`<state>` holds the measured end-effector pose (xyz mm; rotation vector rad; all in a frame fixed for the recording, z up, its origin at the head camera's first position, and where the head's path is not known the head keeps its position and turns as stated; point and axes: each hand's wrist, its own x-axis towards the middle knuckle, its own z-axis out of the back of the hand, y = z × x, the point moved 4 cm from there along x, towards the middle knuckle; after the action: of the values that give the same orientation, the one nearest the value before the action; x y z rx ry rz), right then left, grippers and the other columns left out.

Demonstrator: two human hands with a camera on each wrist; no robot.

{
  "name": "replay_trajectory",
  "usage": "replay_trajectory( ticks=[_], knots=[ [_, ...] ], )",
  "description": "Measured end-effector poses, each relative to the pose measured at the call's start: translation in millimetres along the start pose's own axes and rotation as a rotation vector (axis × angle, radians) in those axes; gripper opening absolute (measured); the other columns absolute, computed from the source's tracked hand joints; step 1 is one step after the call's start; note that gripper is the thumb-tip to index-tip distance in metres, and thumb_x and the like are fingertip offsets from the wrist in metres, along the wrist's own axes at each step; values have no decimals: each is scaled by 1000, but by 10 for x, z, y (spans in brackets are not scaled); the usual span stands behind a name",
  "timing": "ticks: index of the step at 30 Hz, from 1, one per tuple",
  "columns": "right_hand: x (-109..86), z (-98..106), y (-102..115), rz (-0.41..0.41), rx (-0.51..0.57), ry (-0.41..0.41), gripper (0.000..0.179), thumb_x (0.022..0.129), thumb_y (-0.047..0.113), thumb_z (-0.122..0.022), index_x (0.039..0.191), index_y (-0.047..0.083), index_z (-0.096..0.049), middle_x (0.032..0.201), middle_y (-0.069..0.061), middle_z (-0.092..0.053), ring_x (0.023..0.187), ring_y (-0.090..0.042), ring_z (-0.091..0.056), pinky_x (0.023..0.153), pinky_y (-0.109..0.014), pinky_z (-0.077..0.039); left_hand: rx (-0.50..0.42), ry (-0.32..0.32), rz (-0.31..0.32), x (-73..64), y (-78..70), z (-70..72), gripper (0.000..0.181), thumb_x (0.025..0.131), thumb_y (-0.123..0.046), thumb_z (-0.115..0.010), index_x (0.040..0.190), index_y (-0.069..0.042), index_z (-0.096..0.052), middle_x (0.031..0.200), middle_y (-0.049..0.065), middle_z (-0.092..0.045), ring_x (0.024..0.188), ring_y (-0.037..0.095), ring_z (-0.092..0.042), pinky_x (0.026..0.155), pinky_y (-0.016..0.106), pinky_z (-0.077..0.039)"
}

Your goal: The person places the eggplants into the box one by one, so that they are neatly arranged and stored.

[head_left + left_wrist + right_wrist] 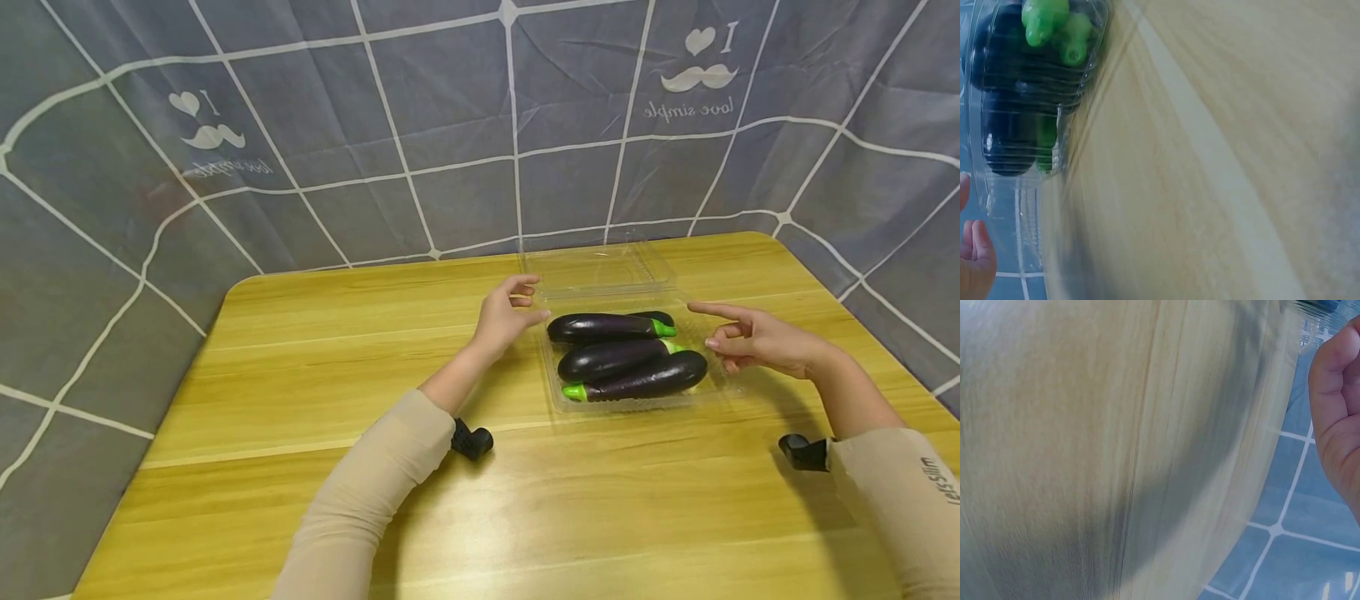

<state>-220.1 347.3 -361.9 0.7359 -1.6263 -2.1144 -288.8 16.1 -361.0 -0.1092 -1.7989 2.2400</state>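
Note:
Several dark purple eggplants (651,380) with green stem ends lie in a clear plastic clamshell box (637,406). Its transparent lid (592,268) is folded back toward the curtain. My left hand (504,318) is at the box's left side, fingers loosely bent and thumb tip by the back left rim. On the right side, my right hand (768,340) has its index finger stretched toward the rim, the other fingers bent. Neither hand holds anything. In the left wrist view, eggplants (1010,134) show through the ribbed box wall; the right wrist view catches part of the right hand (1338,419).
Everything stands on a yellow wood-grain table (315,358). A grey curtain (442,108) with white lines rises behind it and along both sides. Black wrist mounts (472,442) stick out from under the sleeves, low over the tabletop.

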Motion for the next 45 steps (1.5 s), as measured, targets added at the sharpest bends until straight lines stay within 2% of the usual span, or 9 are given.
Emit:
replay_trajectory(
  ticks=[6, 15, 21, 26, 34, 37, 40, 45],
  knots=[
    [-5, 0, -19, 2, -15, 0, 59, 97, 1, -44, 149, 21, -22, 76, -3, -56, 62, -13, -55, 61, -34, -51, -87, -11, 62, 52, 80, 18, 54, 77, 8, -70, 127, 0, -53, 118, 20, -53, 107, 32, -54, 80, 30, -52],
    [-12, 5, -43, -7, -30, 2, 62, 97, 2, -45, 150, 12, -15, 76, -2, -56, 61, -13, -55, 61, -35, -52, -231, 45, 254, 123, 136, 16, 69, 77, 15, -66, 139, -5, -42, 133, 20, -42, 117, 34, -48, 89, 34, -49],
    [-22, 2, -43, 1, -24, 6, 62, 97, 1, -45, 150, 12, -15, 76, -4, -56, 61, -14, -54, 61, -35, -51, -332, 107, 315, 186, 183, -12, 71, 79, 19, -61, 142, -4, -38, 139, 20, -38, 123, 33, -46, 93, 34, -45],
    [-21, 7, -64, -15, -29, -3, 62, 97, 2, -46, 150, 12, -14, 77, -4, -56, 61, -13, -55, 61, -35, -51, -425, 118, 355, 210, 213, -35, 72, 79, 22, -57, 142, -4, -36, 142, 18, -36, 125, 31, -44, 95, 34, -44],
    [-28, 24, -58, 8, 6, 9, 61, 97, 0, -44, 149, 20, -21, 78, -7, -58, 61, -16, -55, 62, -35, -52, -454, 102, 361, 225, 223, -50, 71, 79, 23, -56, 142, -4, -37, 140, 14, -37, 124, 29, -45, 98, 34, -41],
    [-29, 31, -75, -1, -6, 4, 62, 97, 1, -45, 150, 14, -15, 78, -7, -57, 61, -16, -56, 62, -35, -52, -467, 87, 354, 230, 213, -52, 80, 78, 24, -56, 146, -9, -31, 139, 15, -38, 122, 30, -46, 97, 35, -43],
    [-32, 35, -81, -1, -9, -1, 62, 97, 2, -45, 150, 13, -15, 78, -6, -57, 62, -14, -56, 61, -35, -52, -487, 70, 349, 238, 201, -57, 91, 76, 27, -55, 149, -16, -22, 138, 17, -39, 120, 32, -48, 93, 34, -46],
    [-38, 27, -70, 14, 4, 1, 60, 97, 0, -44, 149, 21, -23, 78, -6, -57, 61, -14, -55, 61, -34, -52, -461, 48, 326, 250, 178, -65, 98, 74, 29, -55, 151, -19, -15, 136, 17, -40, 118, 32, -51, 85, 30, -50]
  ],
)
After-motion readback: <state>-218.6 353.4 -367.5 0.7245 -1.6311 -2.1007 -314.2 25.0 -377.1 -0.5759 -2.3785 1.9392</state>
